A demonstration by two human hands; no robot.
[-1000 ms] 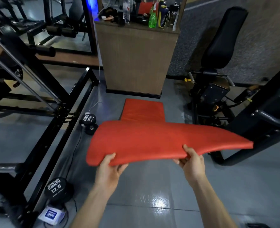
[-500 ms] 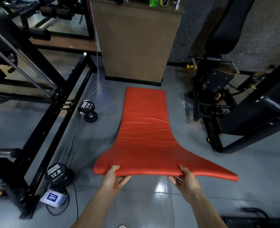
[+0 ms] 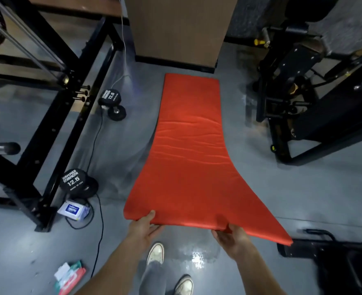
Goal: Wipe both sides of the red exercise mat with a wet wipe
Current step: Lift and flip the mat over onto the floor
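Note:
The red exercise mat (image 3: 186, 167) stretches along the grey floor from the wooden counter toward me, its far part lying flat and its near edge lifted. My left hand (image 3: 142, 227) grips the near edge at its left, thumb on top. My right hand (image 3: 232, 236) grips the same edge further right, fingers under the mat. The mat's near right corner sticks out low to the right. A red and green wet wipe pack (image 3: 69, 277) lies on the floor at the lower left, with a white wipe at its top.
A blue-and-white wipe pack (image 3: 73, 210) and two 12.5 dumbbells (image 3: 75, 182) (image 3: 112, 103) sit beside a black rack frame (image 3: 54, 128) on the left. A wooden counter (image 3: 180, 28) stands ahead. Black gym machines (image 3: 303, 103) crowd the right. My shoes (image 3: 155, 253) are below.
Both hands have lowered the mat's near end from about chest height toward the floor and drawn it toward me, so most of the mat now lies flat.

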